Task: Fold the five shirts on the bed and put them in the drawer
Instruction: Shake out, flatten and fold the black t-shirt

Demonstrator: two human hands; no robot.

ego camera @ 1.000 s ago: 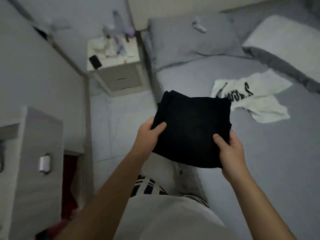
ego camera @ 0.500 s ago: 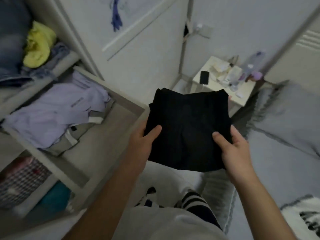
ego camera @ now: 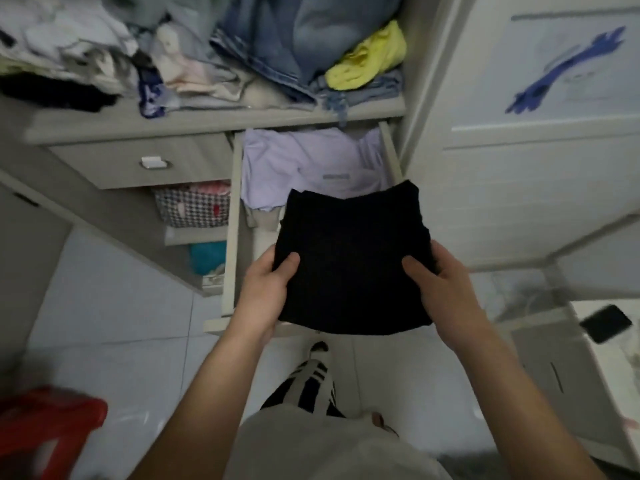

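Observation:
A folded black shirt [ego camera: 353, 258] hangs flat above the near half of the pulled-out drawer [ego camera: 232, 237]. My left hand [ego camera: 266, 289] grips its left edge, thumb on top. Its right edge is gripped the same way by my right hand [ego camera: 440, 289]. Inside the drawer, at the far end, lies a folded lilac shirt [ego camera: 311, 164]. The drawer's near part is hidden under the black shirt.
A shelf [ego camera: 207, 116] above the drawer carries jeans [ego camera: 294, 36], a yellow garment [ego camera: 370, 60] and other piled clothes. A shut drawer [ego camera: 145, 164] sits to the left. A red stool [ego camera: 48, 420] stands at lower left, a nightstand with a phone [ego camera: 606, 323] at right.
The view has swung from the bed to the wardrobe. Both hands have carried the black shirt over the open drawer, keeping the same grip.

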